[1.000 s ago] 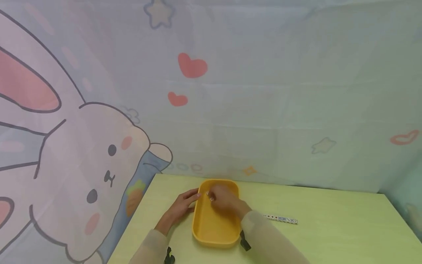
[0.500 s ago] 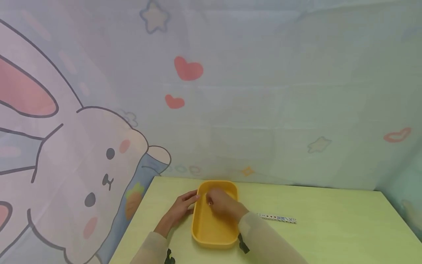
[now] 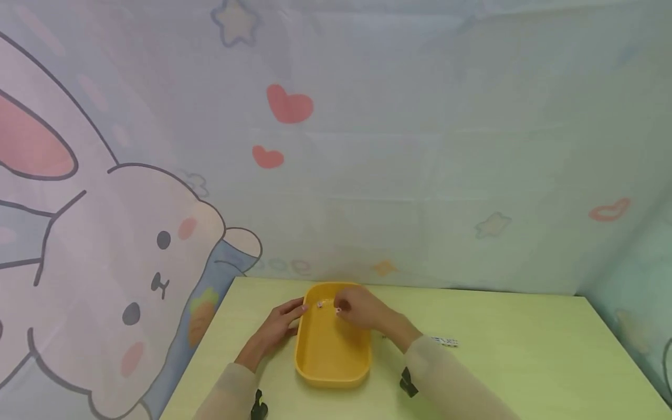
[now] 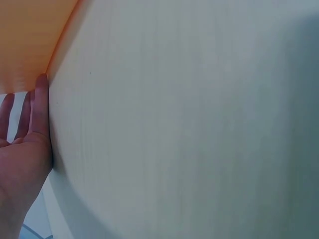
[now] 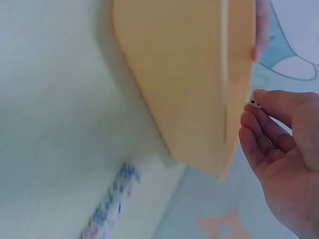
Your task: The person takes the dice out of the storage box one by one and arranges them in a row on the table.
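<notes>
In the head view a yellow rectangular tray (image 3: 333, 350) sits on the table between the hands. My left hand (image 3: 275, 326) lies against its outer left wall, fingers extended. The left wrist view shows those straight fingertips right at the tray wall (image 4: 30, 45). Above the far half of the tray is my right hand (image 3: 362, 307). Its thumb and fingertips pinch a small white die with black dots (image 5: 254, 103), seen in the right wrist view, at the height of the tray's rim. Another die (image 3: 319, 304) lies inside the tray near the far left corner.
Right of the tray, a straight row of white dice (image 3: 445, 341) lies on the pale green table (image 3: 514, 356), partly hidden by my right forearm. A fabric backdrop (image 3: 388, 146) with a printed rabbit stands behind the table's far edge.
My right hand has come up from the tray's floor and shifted right, with a die pinched in its fingertips. The left hand keeps its place at the tray. The head view has panned slightly.
</notes>
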`<state>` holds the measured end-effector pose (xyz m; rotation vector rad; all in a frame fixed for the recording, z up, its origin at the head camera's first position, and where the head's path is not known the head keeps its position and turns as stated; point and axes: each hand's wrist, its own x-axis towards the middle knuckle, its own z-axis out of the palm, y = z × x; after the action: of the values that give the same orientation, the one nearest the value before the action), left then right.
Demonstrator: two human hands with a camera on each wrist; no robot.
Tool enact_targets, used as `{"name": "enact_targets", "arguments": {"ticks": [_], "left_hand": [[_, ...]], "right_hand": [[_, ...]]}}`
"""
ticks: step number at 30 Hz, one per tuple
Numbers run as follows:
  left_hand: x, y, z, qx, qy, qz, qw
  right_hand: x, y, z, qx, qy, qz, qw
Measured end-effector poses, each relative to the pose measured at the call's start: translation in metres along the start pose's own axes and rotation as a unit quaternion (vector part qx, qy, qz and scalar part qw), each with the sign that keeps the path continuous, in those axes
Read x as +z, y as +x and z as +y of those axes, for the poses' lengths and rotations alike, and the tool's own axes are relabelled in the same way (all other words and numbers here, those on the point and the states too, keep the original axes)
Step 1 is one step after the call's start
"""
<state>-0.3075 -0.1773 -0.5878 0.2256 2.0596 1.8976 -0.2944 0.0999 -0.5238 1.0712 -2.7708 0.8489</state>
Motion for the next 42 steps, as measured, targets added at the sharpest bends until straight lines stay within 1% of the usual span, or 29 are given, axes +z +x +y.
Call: {"name": "enact_targets", "arguments": {"ticks": [5, 7, 11, 15, 18, 21, 27, 32, 37, 42], "left_hand": [[-0.004, -0.002, 0.0, 0.004, 0.0, 0.004, 1.0], [-0.004, -0.001, 0.001, 0.008, 0.001, 0.004, 1.0], [-0.003, -0.001, 0.0, 0.002, 0.001, 0.003, 1.0], [-0.003, -0.002, -0.001, -0.002, -0.001, 0.009, 1.0], [-0.003, -0.002, -0.002, 0.0, -0.003, 0.009, 1.0], [-0.002, -0.001, -0.002, 0.003, -0.005, 0.004, 1.0], [0.0, 0.001, -0.002, 0.006, -0.014, 0.009, 0.9999], [0.0, 0.003, -0.003, 0.007, -0.01, 0.007, 0.9999], [-0.001, 0.006, -0.003, 0.006, -0.01, 0.016, 0.9998], [-0.001, 0.006, -0.003, 0.003, -0.009, 0.013, 0.9999]], "right_hand": [[-0.023, -0.027, 0.011, -0.017, -0.01, 0.021, 1.0], [-0.032, -0.04, 0.019, -0.019, -0.014, 0.028, 0.999], [-0.048, -0.067, 0.041, -0.022, -0.014, 0.045, 0.999], [-0.063, -0.092, 0.062, -0.01, 0.011, 0.056, 0.998], [-0.071, -0.111, 0.077, 0.018, 0.026, 0.06, 0.998], [-0.076, -0.132, 0.091, 0.045, 0.029, 0.065, 0.996], [-0.078, -0.173, 0.114, 0.077, 0.029, 0.071, 0.994], [-0.067, -0.206, 0.13, 0.107, 0.04, 0.069, 0.991], [-0.06, -0.225, 0.144, 0.116, 0.031, 0.067, 0.991], [-0.059, -0.232, 0.149, 0.118, 0.036, 0.051, 0.991]]}}
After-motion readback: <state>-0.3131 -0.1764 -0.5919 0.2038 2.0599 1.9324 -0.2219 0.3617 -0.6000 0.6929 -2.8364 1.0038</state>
